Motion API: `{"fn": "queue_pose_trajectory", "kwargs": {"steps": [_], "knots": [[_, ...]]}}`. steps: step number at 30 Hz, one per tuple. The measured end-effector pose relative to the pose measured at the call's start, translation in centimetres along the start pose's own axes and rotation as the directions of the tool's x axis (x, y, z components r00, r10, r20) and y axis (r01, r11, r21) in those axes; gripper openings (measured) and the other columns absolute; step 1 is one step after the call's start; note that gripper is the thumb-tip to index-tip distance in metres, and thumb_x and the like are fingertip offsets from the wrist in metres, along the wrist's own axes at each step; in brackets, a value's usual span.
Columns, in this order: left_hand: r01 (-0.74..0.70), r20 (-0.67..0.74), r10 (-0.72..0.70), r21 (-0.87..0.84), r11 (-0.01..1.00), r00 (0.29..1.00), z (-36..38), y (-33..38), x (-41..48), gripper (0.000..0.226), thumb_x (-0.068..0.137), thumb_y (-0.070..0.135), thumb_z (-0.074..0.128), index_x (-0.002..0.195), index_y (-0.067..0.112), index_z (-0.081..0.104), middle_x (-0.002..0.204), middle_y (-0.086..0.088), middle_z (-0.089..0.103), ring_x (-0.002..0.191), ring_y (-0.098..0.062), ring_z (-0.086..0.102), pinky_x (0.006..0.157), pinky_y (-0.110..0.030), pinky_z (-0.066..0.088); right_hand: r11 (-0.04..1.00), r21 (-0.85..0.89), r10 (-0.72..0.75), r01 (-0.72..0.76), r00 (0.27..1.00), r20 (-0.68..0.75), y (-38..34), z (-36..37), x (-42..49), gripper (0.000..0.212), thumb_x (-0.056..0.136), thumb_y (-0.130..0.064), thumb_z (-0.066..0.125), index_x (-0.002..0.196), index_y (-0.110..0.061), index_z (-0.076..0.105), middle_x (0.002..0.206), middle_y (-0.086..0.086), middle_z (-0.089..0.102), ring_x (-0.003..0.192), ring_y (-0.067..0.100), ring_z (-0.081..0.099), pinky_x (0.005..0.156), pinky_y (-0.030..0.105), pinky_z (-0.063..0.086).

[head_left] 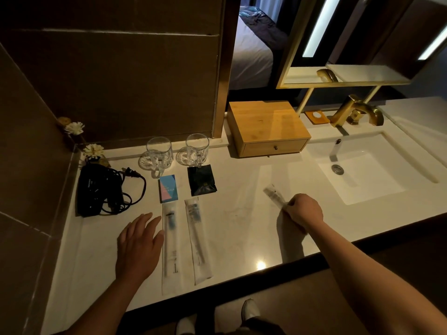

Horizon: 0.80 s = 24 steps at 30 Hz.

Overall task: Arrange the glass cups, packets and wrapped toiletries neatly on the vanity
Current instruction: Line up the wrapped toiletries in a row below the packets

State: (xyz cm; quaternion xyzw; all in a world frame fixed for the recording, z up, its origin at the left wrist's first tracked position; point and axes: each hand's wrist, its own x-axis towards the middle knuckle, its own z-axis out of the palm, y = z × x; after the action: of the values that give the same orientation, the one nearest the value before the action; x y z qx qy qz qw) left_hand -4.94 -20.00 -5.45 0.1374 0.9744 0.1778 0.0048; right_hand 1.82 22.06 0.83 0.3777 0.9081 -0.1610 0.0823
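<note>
Two glass cups [159,153] [197,148] stand on coasters at the back of the white vanity [242,228]. In front of them lie a blue and pink packet [168,188] and a black packet [201,180]. Two long wrapped toiletries [170,247] [198,243] lie side by side nearer the front edge. My left hand [139,245] rests flat with fingers apart, touching the left wrapper's edge. My right hand [303,210] is shut on the end of a third clear wrapped toiletry [274,195], blurred, just above the counter left of the sink.
A black hair dryer with coiled cord [101,189] lies at the left by the wall, small flowers [93,151] behind it. A wooden drawer box [266,128] stands at the back centre. The sink [362,170] with a gold faucet [355,112] fills the right.
</note>
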Motion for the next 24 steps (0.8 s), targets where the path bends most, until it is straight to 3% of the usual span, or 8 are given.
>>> {"fn": "queue_pose_trajectory", "kwargs": {"steps": [6, 14, 17, 21, 24], "knots": [[0.000, 0.006, 0.000, 0.006, 1.000, 1.000, -0.1, 0.0, -0.1, 0.055, 0.091, 0.048, 0.029, 0.131, 0.023, 0.057, 0.143, -0.005, 0.054, 0.134, -0.027, 0.043, 0.112, -0.050, 0.031, 0.966, 0.258, -0.031, 0.013, 0.998, 0.063, -2.5, 2.3, -3.1, 0.016, 0.079, -0.032, 0.068, 0.076, -0.017, 0.070, 0.073, 0.001, 0.070, 0.070, 0.020, 0.066, 0.070, 0.040, 0.060], [-0.003, 0.005, 0.003, 0.003, 1.000, 1.000, -0.1, 0.0, 0.0, 0.057, 0.091, 0.050, 0.028, 0.132, 0.023, 0.057, 0.144, -0.005, 0.054, 0.135, -0.027, 0.044, 0.112, -0.049, 0.031, 0.836, 0.548, -0.080, 0.012, 0.992, 0.100, -7.2, 5.0, -7.2, 0.015, 0.081, -0.025, 0.069, 0.071, -0.014, 0.068, 0.070, 0.004, 0.070, 0.070, 0.021, 0.068, 0.065, 0.036, 0.056], [-0.010, 0.001, 0.010, -0.002, 1.000, 1.000, -0.2, -0.1, 0.0, 0.057, 0.091, 0.050, 0.029, 0.132, 0.022, 0.058, 0.144, -0.006, 0.055, 0.134, -0.027, 0.045, 0.112, -0.050, 0.032, 0.863, 0.504, -0.106, 0.037, 0.988, 0.109, -8.0, 5.8, -7.8, 0.016, 0.081, -0.030, 0.070, 0.077, -0.015, 0.067, 0.074, 0.000, 0.069, 0.073, 0.020, 0.066, 0.065, 0.035, 0.054], [-0.021, 0.009, 0.021, 0.005, 1.000, 1.000, -0.1, -0.2, -0.1, 0.057, 0.091, 0.050, 0.029, 0.134, 0.023, 0.056, 0.145, -0.006, 0.053, 0.136, -0.027, 0.043, 0.113, -0.049, 0.031, 0.940, 0.278, -0.203, 0.199, 0.979, -0.012, -8.6, 6.2, -8.2, 0.024, 0.088, -0.036, 0.064, 0.104, -0.018, 0.063, 0.091, -0.001, 0.068, 0.082, 0.022, 0.065, 0.057, 0.028, 0.042], [-0.071, 0.020, 0.070, 0.031, 0.997, 0.997, 0.0, -0.4, -0.2, 0.055, 0.091, 0.051, 0.032, 0.136, 0.027, 0.053, 0.145, -0.007, 0.052, 0.138, -0.028, 0.042, 0.113, -0.050, 0.029, 0.954, 0.194, -0.229, 0.230, 0.973, -0.031, -8.9, 6.6, -8.1, 0.024, 0.090, -0.038, 0.058, 0.108, -0.022, 0.064, 0.099, 0.001, 0.069, 0.084, 0.026, 0.066, 0.062, 0.032, 0.048]]}}
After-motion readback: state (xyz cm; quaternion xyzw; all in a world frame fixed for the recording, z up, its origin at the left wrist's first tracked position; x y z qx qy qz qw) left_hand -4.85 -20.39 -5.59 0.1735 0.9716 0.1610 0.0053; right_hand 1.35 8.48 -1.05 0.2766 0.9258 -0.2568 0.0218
